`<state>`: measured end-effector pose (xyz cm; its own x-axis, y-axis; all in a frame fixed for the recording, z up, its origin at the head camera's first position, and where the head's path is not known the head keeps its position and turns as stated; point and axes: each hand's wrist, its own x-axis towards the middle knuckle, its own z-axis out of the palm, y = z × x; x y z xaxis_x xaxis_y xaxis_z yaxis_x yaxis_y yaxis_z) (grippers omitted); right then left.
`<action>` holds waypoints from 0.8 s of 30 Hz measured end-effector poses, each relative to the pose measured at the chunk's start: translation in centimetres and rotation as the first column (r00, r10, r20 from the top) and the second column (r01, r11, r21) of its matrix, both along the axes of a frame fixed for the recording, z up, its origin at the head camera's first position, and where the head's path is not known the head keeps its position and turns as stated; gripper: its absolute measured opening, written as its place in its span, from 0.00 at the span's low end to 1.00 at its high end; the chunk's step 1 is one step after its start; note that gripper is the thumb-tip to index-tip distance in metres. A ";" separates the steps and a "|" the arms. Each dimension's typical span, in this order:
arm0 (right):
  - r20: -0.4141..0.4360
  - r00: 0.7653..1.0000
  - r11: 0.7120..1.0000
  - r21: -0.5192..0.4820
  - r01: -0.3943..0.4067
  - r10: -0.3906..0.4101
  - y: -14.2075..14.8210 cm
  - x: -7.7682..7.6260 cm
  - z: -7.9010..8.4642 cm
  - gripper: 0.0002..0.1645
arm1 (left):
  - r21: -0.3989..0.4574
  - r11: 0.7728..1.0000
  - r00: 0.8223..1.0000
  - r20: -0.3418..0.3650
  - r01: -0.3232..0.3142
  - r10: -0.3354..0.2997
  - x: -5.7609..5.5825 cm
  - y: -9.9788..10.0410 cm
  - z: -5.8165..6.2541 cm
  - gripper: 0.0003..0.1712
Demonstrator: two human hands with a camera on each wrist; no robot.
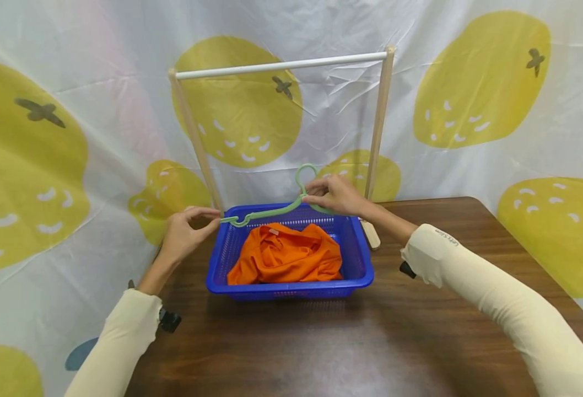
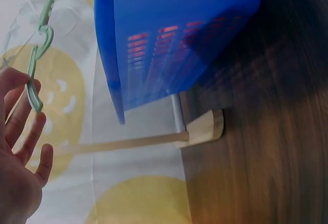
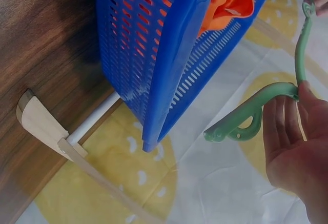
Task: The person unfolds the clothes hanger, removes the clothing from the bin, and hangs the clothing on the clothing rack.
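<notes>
Hanger (image 1: 275,212) apparently being positioned: left grip (image 1: 184,229) pinches end, right grip (image 1: 340,195) pinches below hook (image 1: 306,165); orange cloth (image 1: 286,256) below both. Next move likely needs coordinated pinches.

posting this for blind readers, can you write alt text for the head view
A green hanger is held above a blue basket with orange cloth inside, a person's left grip pinching one end and right grip near the hook. The basket sits on a wooden table; behind it are a rack and a curtain printed with yellow fruit.
</notes>
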<state>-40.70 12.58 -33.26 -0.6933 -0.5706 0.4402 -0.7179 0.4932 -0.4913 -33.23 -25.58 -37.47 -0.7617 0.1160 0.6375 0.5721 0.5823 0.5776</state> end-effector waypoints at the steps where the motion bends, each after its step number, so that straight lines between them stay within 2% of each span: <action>1: -0.002 1.000 1.000 0.000 -0.006 0.006 0.0 0.0 -0.1 0.16 | -0.010 1.000 1.000 -0.005 0.008 -0.008 0.0 0.3 0.1 0.10; 8: -0.042 0.998 0.999 -0.007 -0.041 0.040 -0.7 -0.1 -0.3 0.17 | -0.085 0.994 0.997 0.031 0.070 -0.067 -0.6 2.6 0.4 0.11; 15: -0.017 0.998 0.998 -0.017 -0.065 0.065 -1.4 0.1 0.0 0.17 | -0.214 0.968 0.991 0.041 0.131 -0.125 -1.4 4.6 0.8 0.13; 19: -0.008 0.997 0.997 -0.019 -0.077 0.077 -1.4 0.2 0.0 0.17 | -0.220 0.965 0.989 0.057 0.146 -0.137 -1.4 5.0 0.8 0.11; 24: -0.012 0.994 0.995 0.007 -0.104 0.104 -0.8 0.2 0.0 0.19 | -0.210 0.968 0.991 0.048 0.134 -0.127 -1.4 4.8 0.8 0.11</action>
